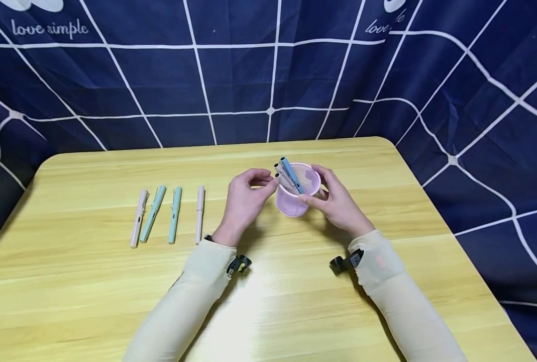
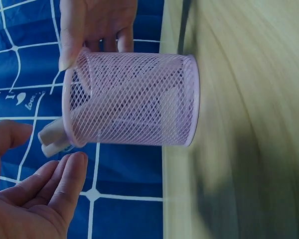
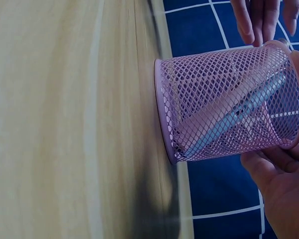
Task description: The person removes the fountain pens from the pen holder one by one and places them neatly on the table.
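A pink mesh pen cup point(image 1: 291, 205) stands upright on the table, with a blue pen point(image 1: 292, 173) and two pale pens point(image 1: 282, 173) leaning in it. My right hand point(image 1: 340, 206) holds the cup at its rim, thumb on the near side and fingers behind. Beside the rim's left side is my left hand point(image 1: 246, 200). In the left wrist view, a gap shows between the left hand's fingers point(image 2: 69, 181) and the pale pen ends point(image 2: 54, 137). That hand holds nothing. Through the mesh in the right wrist view, the blue pen point(image 3: 239, 110) slants across the cup.
Left of the hands lie a pale pink pen point(image 1: 138, 218), a mint pen point(image 1: 153, 213), another mint pen point(image 1: 175, 215) and a pale pink pen point(image 1: 200, 214). A dark blue checked curtain point(image 1: 236, 80) hangs behind the wooden table point(image 1: 92, 281).
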The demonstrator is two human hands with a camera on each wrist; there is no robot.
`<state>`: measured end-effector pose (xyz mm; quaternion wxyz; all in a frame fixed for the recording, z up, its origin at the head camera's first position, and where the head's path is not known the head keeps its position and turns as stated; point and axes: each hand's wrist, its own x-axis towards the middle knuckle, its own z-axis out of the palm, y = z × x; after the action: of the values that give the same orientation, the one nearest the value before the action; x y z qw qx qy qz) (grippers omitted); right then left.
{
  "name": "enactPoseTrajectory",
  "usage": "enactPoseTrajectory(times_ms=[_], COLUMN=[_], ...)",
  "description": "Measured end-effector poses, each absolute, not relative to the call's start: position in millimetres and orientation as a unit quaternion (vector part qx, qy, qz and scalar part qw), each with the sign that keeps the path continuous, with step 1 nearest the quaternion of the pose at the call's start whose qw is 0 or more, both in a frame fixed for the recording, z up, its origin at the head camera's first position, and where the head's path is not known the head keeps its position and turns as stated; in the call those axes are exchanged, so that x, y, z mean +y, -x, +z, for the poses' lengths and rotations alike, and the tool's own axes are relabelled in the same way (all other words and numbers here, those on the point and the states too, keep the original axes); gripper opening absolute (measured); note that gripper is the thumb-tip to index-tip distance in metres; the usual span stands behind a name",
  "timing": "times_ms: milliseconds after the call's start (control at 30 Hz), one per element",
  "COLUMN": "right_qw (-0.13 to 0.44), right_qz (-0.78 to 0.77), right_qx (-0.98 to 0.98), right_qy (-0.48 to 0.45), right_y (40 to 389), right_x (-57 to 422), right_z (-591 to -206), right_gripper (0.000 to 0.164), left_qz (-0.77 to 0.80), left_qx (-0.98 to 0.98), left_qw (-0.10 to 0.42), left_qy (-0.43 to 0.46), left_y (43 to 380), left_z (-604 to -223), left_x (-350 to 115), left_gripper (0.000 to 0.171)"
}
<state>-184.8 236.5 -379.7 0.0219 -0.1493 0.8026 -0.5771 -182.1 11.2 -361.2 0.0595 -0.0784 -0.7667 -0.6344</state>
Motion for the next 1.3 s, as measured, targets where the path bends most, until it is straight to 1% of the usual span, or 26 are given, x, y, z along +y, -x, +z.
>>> enactPoseTrajectory(times_ms=[167,400,567,667,800,1033,1200,1300], right_qw=[0.021,0.017,0.021,0.021,0.021,0.020,0.018,0.018], right_qz=[-0.575,-0.582,-0.576,-0.572,-0.573,-0.574,-0.576,-0.577], right_qx=[0.804,0.799,0.803,0.806,0.806,0.805,0.803,0.803], right_qy=[0.150,0.148,0.149,0.147,0.148,0.149,0.149,0.147], right_y=[185,183,184,184,184,185,185,185], right_x=[236,237,237,237,237,236,235,235], right_z=[-379,-379,-378,-377,-376,-377,-378,-378], right_gripper=[0.074,0.073,0.074,0.074,0.074,0.074,0.073,0.073], left_qz=[-0.626,-0.589,-0.573,-0.568,-0.563,-0.600,-0.653,-0.674], left_qx=[-0.772,-0.796,-0.808,-0.812,-0.812,-0.782,-0.739,-0.717], left_qw=[0.068,0.094,0.104,0.104,0.119,0.137,0.137,0.147], left_qy=[0.083,0.100,0.088,0.086,0.098,0.102,0.090,0.100], left_y=[184,187,189,190,191,191,191,190], left_z=[-363,-365,-365,-365,-365,-364,-362,-361], left_x=[20,28,30,30,31,32,33,33], left_gripper=[0.023,0.023,0.025,0.024,0.021,0.014,0.014,0.015])
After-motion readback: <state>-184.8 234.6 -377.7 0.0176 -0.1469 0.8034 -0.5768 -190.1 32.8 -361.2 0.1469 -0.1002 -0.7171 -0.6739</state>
